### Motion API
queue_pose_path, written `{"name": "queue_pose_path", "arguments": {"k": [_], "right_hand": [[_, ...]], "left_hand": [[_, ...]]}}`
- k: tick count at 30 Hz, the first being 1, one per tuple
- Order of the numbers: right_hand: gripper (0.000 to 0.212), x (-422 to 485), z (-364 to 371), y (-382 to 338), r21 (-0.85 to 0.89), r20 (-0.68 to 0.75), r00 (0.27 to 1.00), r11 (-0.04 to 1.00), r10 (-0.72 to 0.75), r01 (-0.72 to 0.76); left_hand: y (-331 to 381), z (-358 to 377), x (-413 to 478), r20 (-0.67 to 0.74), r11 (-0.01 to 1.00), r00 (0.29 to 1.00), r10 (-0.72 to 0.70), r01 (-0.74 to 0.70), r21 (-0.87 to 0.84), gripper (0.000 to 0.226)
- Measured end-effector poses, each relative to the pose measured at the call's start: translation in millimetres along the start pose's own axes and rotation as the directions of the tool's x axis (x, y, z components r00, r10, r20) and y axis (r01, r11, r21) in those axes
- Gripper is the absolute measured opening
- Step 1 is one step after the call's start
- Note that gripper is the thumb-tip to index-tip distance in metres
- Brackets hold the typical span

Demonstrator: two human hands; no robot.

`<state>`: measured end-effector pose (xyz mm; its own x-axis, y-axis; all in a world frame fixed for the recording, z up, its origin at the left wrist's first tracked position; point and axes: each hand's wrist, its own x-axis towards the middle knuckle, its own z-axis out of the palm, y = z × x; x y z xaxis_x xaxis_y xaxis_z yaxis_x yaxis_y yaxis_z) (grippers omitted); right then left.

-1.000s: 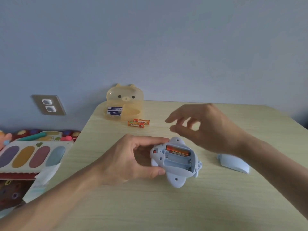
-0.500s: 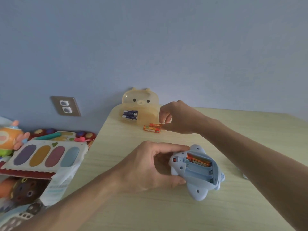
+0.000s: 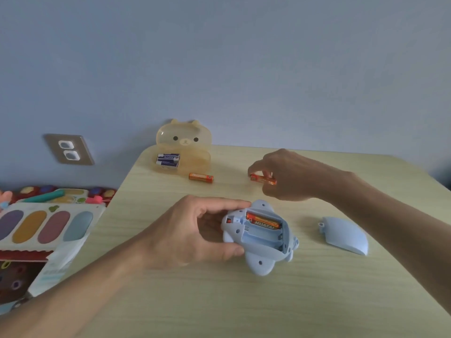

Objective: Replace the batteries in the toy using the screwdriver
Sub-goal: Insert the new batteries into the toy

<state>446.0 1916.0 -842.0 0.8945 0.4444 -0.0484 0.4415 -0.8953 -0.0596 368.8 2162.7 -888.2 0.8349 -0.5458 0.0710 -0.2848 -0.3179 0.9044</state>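
Pinching an orange cell by its long sides, the right hand sat low toward the far edge of the bench. Its fingers were narrowed round the cell. Whether the cell touched the bench could not be told.

The step looked to be bringing this cell to the toy. Doing it well called for a grip near one end, so the other end stayed free to enter first. The cell's poles needed checking against the marks in the bay, which were too small to read here. The spring end probably wanted pressing in first and the other end then tipped down. The left hand needed to keep the toy steady with its bay facing up.

The toy lay belly-up near the middle of the bench, pale blue, with stubby fins and small screw holes. The left hand's thumb and fingers were curled round its left end. Its cover was already off and lay toward the right edge, well apart. One seated cell, orange like the held one, filled the far slot, and the rest of the bay looked bare. A loose cell, also orange, lay near the far edge, just beside an open bear case holding blue cells. No screwdriver showed.
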Motion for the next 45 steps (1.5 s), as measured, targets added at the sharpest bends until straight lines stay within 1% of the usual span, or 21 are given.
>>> {"name": "queue_pose_path", "arguments": {"k": [3,5,7,9,11,12,14,18,20,24,28,30,33,36,40,43,45], "right_hand": [[0.02,-25,-11,4,0.131,-0.139,0.989,0.991,0.049,-0.031],[0.014,-47,-18,6,0.264,-0.232,0.97,0.965,0.075,-0.011],[0.011,-74,-23,0,0.433,-0.264,0.96,0.901,0.091,0.033],[0.009,-98,-25,-10,0.568,-0.3,0.948,0.819,0.105,0.089],[0.017,-112,-19,-23,0.615,-0.339,0.933,0.779,0.119,0.124],[0.021,-116,-15,-29,0.614,-0.356,0.928,0.776,0.111,0.142],[0.02,-120,-6,-38,0.597,-0.37,0.925,0.786,0.091,0.162],[0.018,-121,1,-42,0.491,-0.352,0.935,0.859,0.043,0.145],[0.017,-123,2,-45,0.451,-0.341,0.938,0.885,0.054,0.113],[0.022,-123,-3,-51,0.395,-0.286,0.952,0.918,0.11,0.012],[0.013,-121,-5,-53,0.332,-0.198,0.967,0.94,0.158,-0.086],[0.011,-117,0,-59,0.342,-0.183,0.967,0.934,0.18,-0.109],[0.006,-111,6,-66,0.377,-0.203,0.959,0.919,0.2,-0.112],[0.008,-108,15,-66,0.412,-0.243,0.947,0.906,0.208,-0.093],[0.008,-104,22,-66,0.425,-0.307,0.927,0.903,0.214,-0.067],[0.005,-103,18,-63,0.457,-0.261,0.941,0.886,0.215,-0.076],[0.002,-99,8,-60,0.524,-0.225,0.95,0.849,0.217,-0.07]], "left_hand": [[0,0,1,0.001,1.0,1.0,-0.005,0.005,0.0,0.069],[0,0,1,-0.003,1.0,1.0,0.0,0.0,0.007,0.068],[0,0,1,-0.005,1.0,1.0,0.014,-0.014,0.021,0.068],[-1,1,1,-0.012,0.999,1.0,0.025,-0.024,0.024,0.066],[-2,1,2,-0.017,0.999,0.999,0.033,-0.032,0.022,0.064],[-3,1,2,-0.014,0.999,0.999,0.036,-0.036,0.015,0.064],[-4,1,2,-0.009,0.999,0.999,0.038,-0.038,-0.008,0.064],[-6,0,2,-0.014,1.0,1.0,0.022,-0.022,-0.005,0.068],[-7,0,1,-0.021,1.0,1.0,0.016,-0.016,0.004,0.069],[-5,1,0,-0.026,1.0,0.999,0.025,-0.025,0.003,0.066],[-6,2,0,-0.02,1.0,0.999,0.032,-0.032,0.001,0.069],[-6,2,0,-0.024,0.999,0.999,0.032,-0.032,0.004,0.07],[-6,1,-1,-0.033,0.999,0.999,0.034,-0.035,-0.01,0.069],[-7,0,0,-0.028,0.998,0.999,0.026,-0.027,-0.051,0.068],[-10,0,1,-0.051,0.998,0.998,0.024,-0.027,-0.051,0.069],[-8,0,0,-0.076,0.998,0.997,0.026,-0.03,-0.052,0.067],[-6,1,1,-0.067,0.997,0.998,0.021,-0.026,-0.067,0.065]]}}
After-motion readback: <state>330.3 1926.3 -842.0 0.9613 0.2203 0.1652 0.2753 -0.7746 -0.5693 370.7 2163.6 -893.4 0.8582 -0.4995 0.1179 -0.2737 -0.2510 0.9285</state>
